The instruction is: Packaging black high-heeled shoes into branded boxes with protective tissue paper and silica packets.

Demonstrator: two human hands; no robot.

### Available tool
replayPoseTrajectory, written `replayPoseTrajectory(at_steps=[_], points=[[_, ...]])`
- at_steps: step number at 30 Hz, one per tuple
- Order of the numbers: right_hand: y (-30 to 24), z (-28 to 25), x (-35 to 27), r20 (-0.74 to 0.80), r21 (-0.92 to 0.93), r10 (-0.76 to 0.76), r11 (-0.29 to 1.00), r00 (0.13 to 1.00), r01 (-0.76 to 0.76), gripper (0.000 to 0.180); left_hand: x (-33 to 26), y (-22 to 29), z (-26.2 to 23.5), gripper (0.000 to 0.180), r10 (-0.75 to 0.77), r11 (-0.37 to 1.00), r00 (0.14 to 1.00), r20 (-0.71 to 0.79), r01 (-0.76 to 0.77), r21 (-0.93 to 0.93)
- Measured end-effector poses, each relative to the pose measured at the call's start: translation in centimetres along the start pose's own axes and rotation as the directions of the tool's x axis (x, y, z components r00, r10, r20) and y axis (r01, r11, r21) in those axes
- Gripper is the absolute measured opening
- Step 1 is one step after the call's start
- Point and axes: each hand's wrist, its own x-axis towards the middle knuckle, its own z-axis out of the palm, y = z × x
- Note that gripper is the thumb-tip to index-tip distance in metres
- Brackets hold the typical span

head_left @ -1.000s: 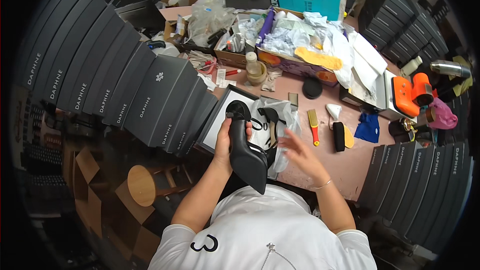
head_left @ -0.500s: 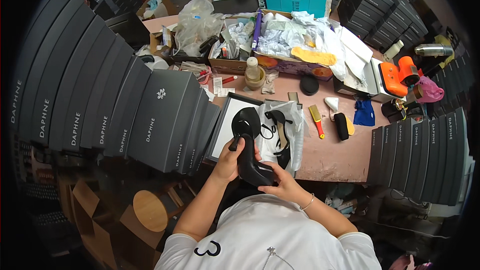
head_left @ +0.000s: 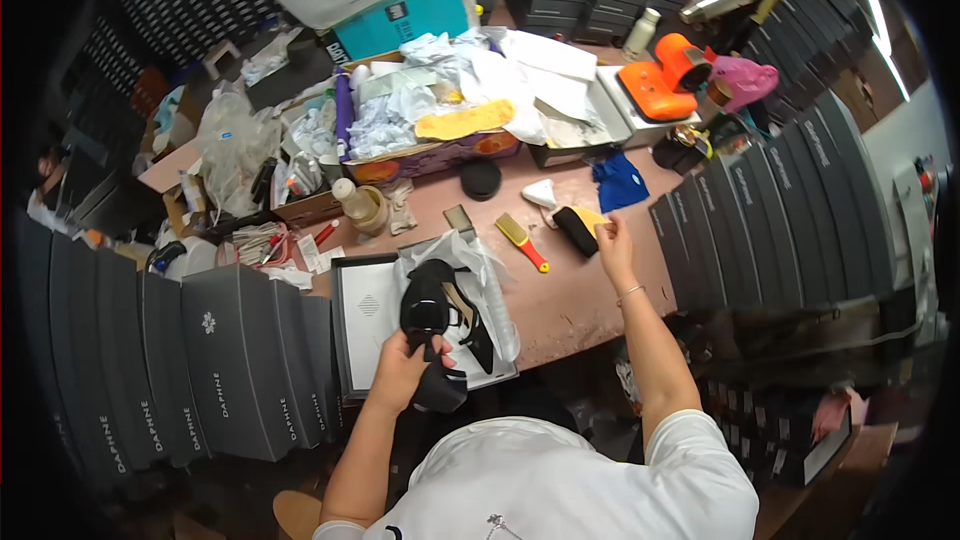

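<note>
Boxes (head_left: 215, 360), dark grey ones, stand stacked off to my left. My left hand (head_left: 405, 375) is wrapped around a black heeled shoe (head_left: 428, 325) over the open shoebox (head_left: 365, 325), while my right hand (head_left: 612, 237) pinches the yellow-backed black brush (head_left: 580, 228) on the table (head_left: 580, 290).

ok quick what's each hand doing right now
Left hand: closed around a black high-heeled shoe, held over the open shoe box.
Right hand: reached out to the black brush on the table; its grip cannot be told.
</note>
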Motion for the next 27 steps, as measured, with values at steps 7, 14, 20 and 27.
replayPoseTrajectory(at_steps=[7, 14, 20, 27], points=[[2.4, 2.3, -2.0, 0.486, -0.277, -0.159, 0.905, 0.860, 0.324, 0.034, 3.6, -0.4, 5.1, 0.021, -0.036, 0.993, 0.997, -0.070, 0.043, 0.107], [-21.5, -0.6, -4.6, 0.500, 0.509, -0.852, 0.434, 0.155, 0.744, 0.052, 5.2, -2.0, 6.7, 0.020, 0.127, 0.879, 0.992, -0.020, -0.103, 0.466], [-11.8, -2.6, -9.3, 0.742, 0.352, -0.606, 0.716, 0.286, 0.602, 0.055, 3.7, 2.8, 10.4, 0.021, 0.211, 0.978, 0.971, -0.115, -0.209, 0.025], [-22.5, 1.1, -11.0, 0.619, 0.413, -0.701, 0.675, 0.355, 0.611, 0.052, 2.4, 0.3, 7.1, 0.018, 0.139, 0.981, 0.940, -0.311, -0.174, -0.087]])
